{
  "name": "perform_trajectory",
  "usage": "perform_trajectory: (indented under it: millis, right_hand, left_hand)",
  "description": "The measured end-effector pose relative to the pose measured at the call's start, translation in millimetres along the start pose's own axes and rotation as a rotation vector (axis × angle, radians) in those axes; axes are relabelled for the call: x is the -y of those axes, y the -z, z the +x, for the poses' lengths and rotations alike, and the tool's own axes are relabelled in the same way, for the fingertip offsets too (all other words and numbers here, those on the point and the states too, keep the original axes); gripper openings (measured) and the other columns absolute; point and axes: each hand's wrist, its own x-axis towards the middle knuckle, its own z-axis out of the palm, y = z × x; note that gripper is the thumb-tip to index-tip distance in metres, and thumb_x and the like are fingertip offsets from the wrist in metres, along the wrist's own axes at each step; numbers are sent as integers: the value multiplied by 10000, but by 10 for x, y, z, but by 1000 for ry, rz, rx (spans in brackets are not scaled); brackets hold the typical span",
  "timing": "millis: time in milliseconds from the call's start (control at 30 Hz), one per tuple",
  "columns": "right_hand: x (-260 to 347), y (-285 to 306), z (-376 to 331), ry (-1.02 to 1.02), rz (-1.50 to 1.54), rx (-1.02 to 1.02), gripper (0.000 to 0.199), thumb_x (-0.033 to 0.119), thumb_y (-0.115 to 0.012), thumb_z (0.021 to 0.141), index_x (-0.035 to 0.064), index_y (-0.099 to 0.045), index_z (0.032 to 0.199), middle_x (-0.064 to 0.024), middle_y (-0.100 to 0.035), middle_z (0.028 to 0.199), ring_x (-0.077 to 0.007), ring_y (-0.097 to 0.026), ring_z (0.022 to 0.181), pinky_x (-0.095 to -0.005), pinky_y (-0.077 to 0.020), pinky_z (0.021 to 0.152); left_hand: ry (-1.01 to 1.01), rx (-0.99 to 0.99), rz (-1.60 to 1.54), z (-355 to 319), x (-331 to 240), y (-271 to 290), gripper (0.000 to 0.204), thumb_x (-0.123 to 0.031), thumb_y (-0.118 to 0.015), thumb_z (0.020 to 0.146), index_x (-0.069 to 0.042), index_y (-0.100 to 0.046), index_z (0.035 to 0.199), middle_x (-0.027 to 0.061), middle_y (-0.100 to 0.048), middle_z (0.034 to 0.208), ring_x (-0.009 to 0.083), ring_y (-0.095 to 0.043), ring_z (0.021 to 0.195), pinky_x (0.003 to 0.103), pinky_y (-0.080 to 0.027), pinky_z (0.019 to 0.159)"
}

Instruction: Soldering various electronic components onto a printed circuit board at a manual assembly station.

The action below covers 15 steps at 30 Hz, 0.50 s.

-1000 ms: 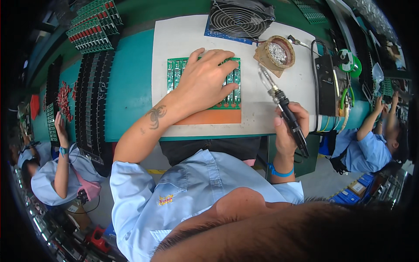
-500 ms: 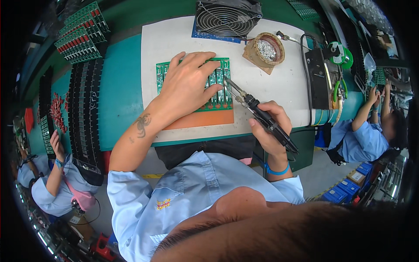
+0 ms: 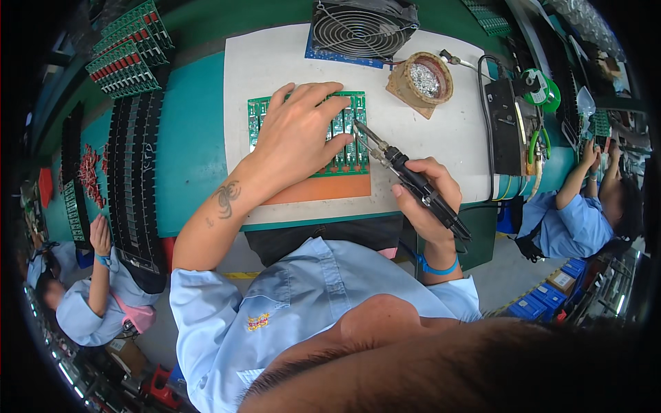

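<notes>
My left hand (image 3: 299, 127) lies over a green circuit board panel (image 3: 357, 155), its fingers spread toward the far edge and its thumb across the panel's right half. Much of the panel is hidden under this hand. Beneath the panel is an orange-brown sheet (image 3: 320, 190), showing along the near side. My right hand (image 3: 434, 196) is closed around a black soldering iron (image 3: 413, 180) with a thin guide alongside its tip. The iron slants up and left, its tip at the right part of the panel; whether it touches cannot be made out.
A fan (image 3: 361, 31) and a round pot of shiny metal bits (image 3: 425, 77) stand behind the panel. Rightward are a black holder (image 3: 506, 127), a green solder spool (image 3: 547, 93) and green-handled pliers (image 3: 533, 146). Black racks (image 3: 131, 172) stand left. Co-workers sit on both sides.
My hands, the panel and the iron keep nearly the same places. At the left, the co-worker's hand has drawn back from the green boards and is now raised upright.
</notes>
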Motion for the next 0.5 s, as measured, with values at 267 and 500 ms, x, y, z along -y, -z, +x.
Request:
perform_trajectory:
  millis: [267, 500]
  right_hand:
    - [39, -1, 5, -11, -18, 3, 365, -32, -780, 739, -25, -660, 1083, -120, -683, 896, -186, -606, 728, -273, -483, 678]
    - [108, 37, -39, 6, 10, -22, 382, -31, -774, 742, -26, -643, 1100, -129, -672, 926, -191, -606, 759, -277, -486, 710]
  left_hand:
    - [10, 1, 34, 7, -14, 14, 445, -185, -837, 794, -75, -715, 1208, 52, -652, 1349, 255, -624, 1199, 481, -389, 1155]
    - [2, -8, 29, 3, -9, 22, 426, -204, -826, 798, -69, -718, 1187, 75, -656, 1343, 269, -609, 1229, 510, -381, 1144]
